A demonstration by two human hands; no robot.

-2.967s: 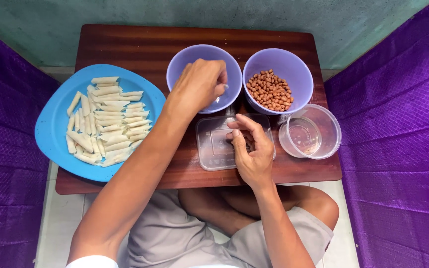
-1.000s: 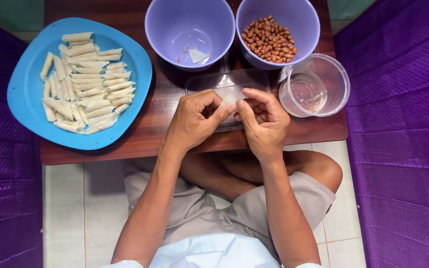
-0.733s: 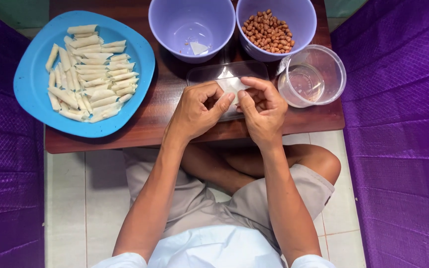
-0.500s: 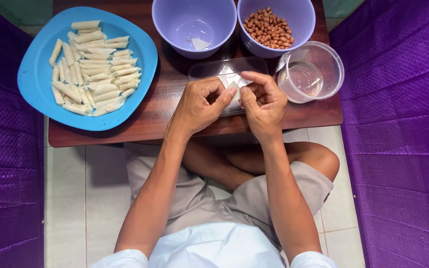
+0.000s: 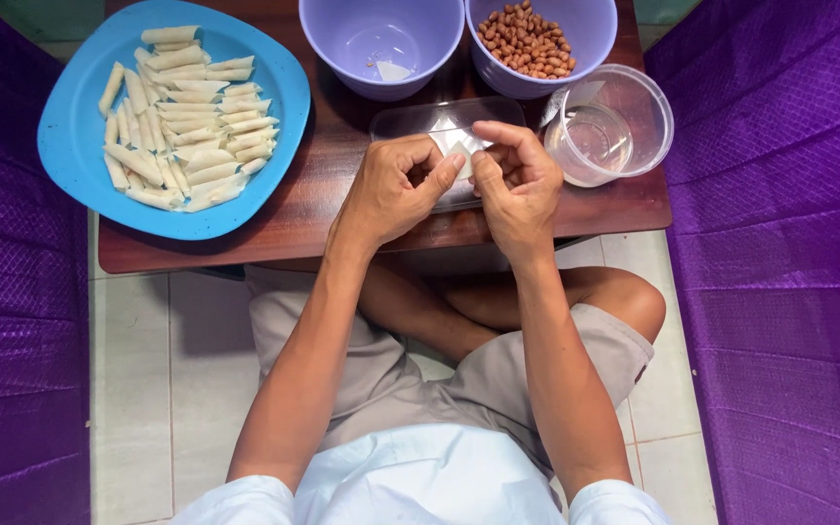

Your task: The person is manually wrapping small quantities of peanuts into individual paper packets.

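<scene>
Your left hand (image 5: 396, 187) and right hand (image 5: 514, 180) meet fingertip to fingertip, pinching a small white pastry wrapper (image 5: 458, 142) just above the clear plastic lid (image 5: 410, 121) on the table (image 5: 323, 199). Beyond stand two purple bowls, one nearly empty (image 5: 381, 44), one of peanuts (image 5: 529, 41), with a clear tub (image 5: 610, 124) at the right. A blue plate (image 5: 75, 146) of rolled pastries (image 5: 179, 119) lies at the left.

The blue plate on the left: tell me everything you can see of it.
The blue plate is a rounded-square dish that looks like plastic, lying flat on the left end of the dark wooden table, its near edge close to the table's front edge. It carries many pale rolled pastry sticks, laid mostly side by side in rough rows. Its top edge is cut off by the picture. Neither hand touches it.
</scene>
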